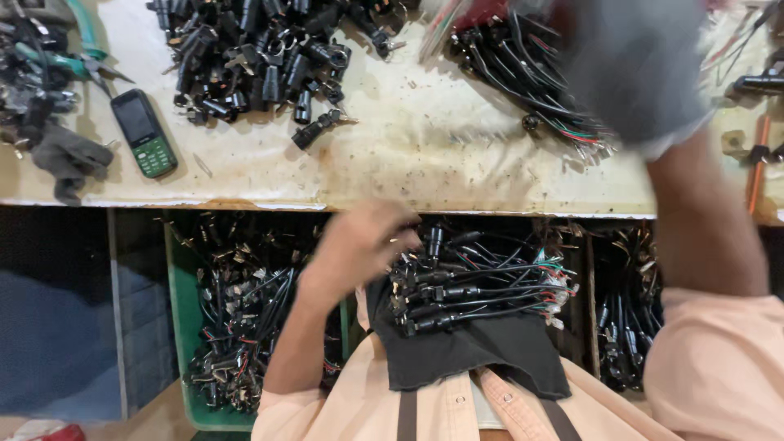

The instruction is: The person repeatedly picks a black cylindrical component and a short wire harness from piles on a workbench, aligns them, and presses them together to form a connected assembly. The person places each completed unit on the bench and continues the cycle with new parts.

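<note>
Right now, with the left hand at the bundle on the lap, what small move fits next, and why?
Probably settle the left hand onto the bundle of black connectors on the dark cloth. It is blurred at the bundle's left end, and whether it touches is unclear. The gloved right hand is raised over the table, also blurred.

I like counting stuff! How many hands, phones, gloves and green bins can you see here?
Hands: 2, the left hand bare by the black cloth with wired plugs on it, the right hand blurred over the table
Phones: 1
Loose gloves: 1
Green bins: 1
Total: 5
</note>
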`<state>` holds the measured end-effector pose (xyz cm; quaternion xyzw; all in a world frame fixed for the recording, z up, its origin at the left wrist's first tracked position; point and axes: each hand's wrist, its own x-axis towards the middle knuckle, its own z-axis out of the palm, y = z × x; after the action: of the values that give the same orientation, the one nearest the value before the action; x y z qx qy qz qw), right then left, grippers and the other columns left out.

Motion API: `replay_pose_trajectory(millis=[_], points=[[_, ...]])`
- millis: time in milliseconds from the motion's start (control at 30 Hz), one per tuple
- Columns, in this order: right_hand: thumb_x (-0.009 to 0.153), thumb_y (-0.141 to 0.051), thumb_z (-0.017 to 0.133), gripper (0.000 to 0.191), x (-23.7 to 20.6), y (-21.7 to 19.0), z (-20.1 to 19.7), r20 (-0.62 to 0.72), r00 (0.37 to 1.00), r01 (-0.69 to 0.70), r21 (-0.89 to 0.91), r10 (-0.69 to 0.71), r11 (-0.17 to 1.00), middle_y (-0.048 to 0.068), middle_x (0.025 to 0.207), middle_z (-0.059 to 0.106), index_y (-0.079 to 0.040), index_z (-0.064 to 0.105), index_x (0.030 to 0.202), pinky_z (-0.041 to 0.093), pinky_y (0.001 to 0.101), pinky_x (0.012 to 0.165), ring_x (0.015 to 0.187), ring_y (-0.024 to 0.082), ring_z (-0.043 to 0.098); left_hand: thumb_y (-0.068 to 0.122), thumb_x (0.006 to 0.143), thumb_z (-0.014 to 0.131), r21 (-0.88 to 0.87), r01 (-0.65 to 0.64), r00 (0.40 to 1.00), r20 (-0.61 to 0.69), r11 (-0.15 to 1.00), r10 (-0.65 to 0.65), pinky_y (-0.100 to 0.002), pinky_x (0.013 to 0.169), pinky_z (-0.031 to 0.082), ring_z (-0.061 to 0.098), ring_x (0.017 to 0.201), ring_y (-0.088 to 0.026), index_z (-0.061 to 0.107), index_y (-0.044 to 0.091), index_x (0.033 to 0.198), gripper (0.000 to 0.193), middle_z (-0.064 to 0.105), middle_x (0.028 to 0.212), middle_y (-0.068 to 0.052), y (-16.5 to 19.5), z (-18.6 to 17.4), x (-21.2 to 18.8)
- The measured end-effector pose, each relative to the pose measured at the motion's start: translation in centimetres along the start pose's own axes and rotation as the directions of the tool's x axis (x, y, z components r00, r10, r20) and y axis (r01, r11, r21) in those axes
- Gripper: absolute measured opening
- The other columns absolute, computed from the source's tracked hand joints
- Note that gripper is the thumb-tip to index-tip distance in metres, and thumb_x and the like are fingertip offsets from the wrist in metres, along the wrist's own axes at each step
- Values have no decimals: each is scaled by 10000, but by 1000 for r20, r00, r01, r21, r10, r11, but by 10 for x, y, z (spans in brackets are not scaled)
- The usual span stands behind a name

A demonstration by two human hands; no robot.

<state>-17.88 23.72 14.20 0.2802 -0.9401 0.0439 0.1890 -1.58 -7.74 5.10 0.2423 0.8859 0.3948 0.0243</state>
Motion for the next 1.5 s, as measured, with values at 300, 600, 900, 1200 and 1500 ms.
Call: replay_pose_trajectory(millis=[300,600,900,1200,1500], points=[[872,-291,816,476,-59,-86,78,24,999,36,264,-44,964,102,1061,596,-81,592,1235,446,457,797,932,299,596,162,929,786,492,389,883,-440,778,-163,-500,1020,468,545,1238,-414,652,86,1270,374,520,1352,-220,-104,-12,47],[955,60,760,460,-69,-19,14,11,970,-180,711,244,680,142,1234,662,-11,585,1374,579,328,947,1075,194,676,279,942,841,328,434,799,-570,839,-191,-522,988,449,542,1139,-385,595,57,1082,361,600,1161,-156,-114,-12,20],[878,-140,857,255,-98,-91,37,48,942,-334,221,332,916,107,849,642,-58,666,1027,500,421,656,747,313,650,124,976,829,-157,322,578,-748,933,-326,-340,939,530,635,1012,-215,623,39,1203,319,623,1136,-90,-101,-18,43],[793,-30,820,229,-119,-94,28,-11,949,-301,255,314,919,102,987,682,-98,690,968,537,407,742,870,303,667,200,912,811,-671,45,931,-239,740,-274,-282,903,569,700,995,-158,665,78,1228,369,729,1116,-55,-2,30,24],[834,99,801,181,-122,-86,10,-162,896,-307,448,413,840,92,1014,693,-46,739,923,564,311,746,877,236,701,228,1010,715,-666,140,945,-132,732,-301,-261,922,514,637,971,-129,667,71,1333,362,704,1105,-59,28,20,11]])
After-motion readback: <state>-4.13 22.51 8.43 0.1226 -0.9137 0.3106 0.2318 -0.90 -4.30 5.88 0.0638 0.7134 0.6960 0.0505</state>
